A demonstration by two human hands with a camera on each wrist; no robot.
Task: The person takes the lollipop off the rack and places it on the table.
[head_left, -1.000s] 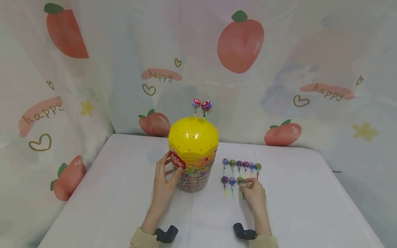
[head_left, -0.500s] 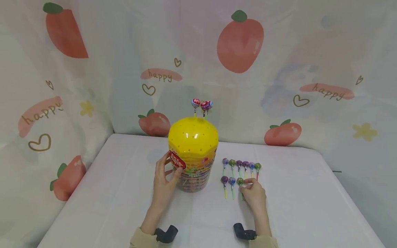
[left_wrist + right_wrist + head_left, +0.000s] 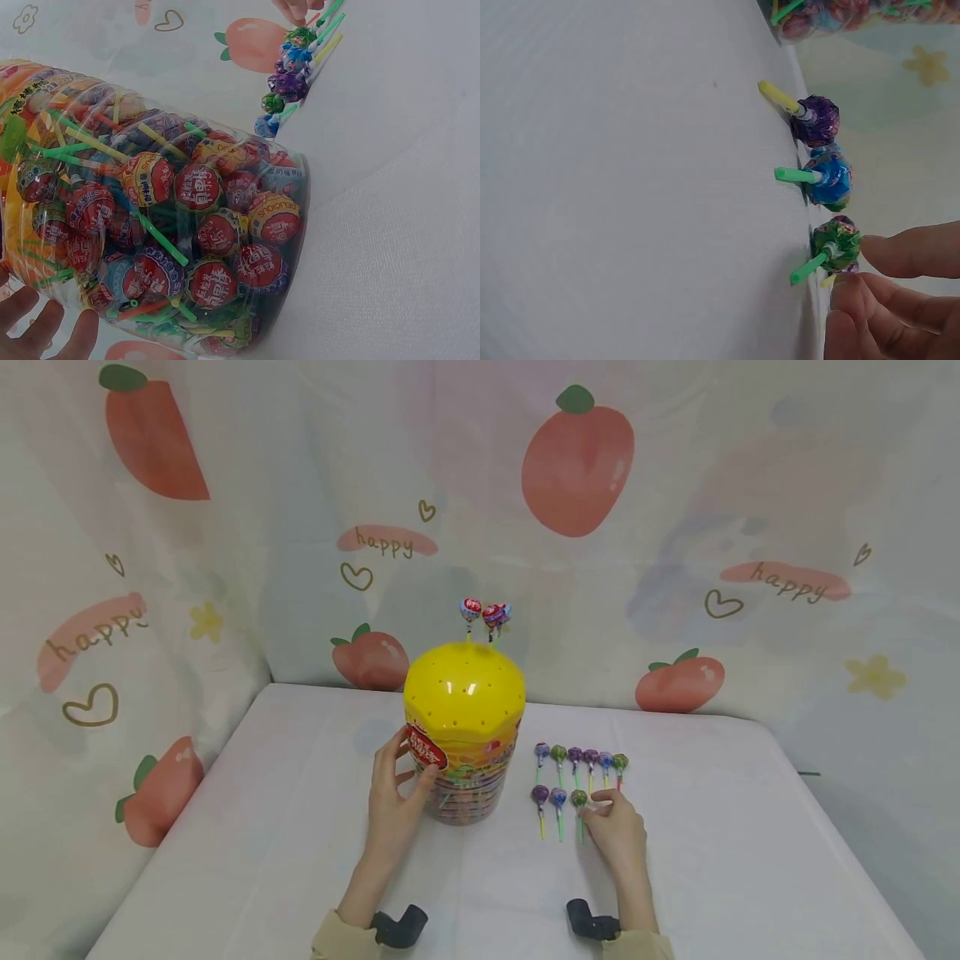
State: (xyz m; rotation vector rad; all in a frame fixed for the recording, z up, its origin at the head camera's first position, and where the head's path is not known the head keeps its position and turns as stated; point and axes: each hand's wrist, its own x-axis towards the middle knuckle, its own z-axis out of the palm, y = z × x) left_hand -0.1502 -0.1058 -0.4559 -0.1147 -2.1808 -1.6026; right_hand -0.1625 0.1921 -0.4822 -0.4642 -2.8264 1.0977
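Observation:
A clear jar (image 3: 465, 797) full of wrapped lollipops, with a domed yellow lid (image 3: 465, 689) pierced by small holes, stands upright on the table. My left hand (image 3: 393, 806) holds its left side, thumb toward the front and fingers round the far side; the left wrist view has fingers (image 3: 49, 330) along the jar. A few lollipops (image 3: 471, 608) stick up from the lid. My right hand (image 3: 618, 827) is at a green-wrapped lollipop (image 3: 836, 244) lying at the right end of the front row. Thumb and fingertips are apart at the edge of its head.
Left of that green lollipop lie a purple one (image 3: 540, 795) and a blue one (image 3: 558, 797). Behind them is a row of several lollipops (image 3: 575, 756). A white cloth covers the table (image 3: 712, 852); a strawberry-print curtain (image 3: 480, 460) hangs behind.
My right hand has shifted slightly right, away from the green lollipop, which stays in its row. My left hand keeps its place on the jar. The head view has shifted slightly.

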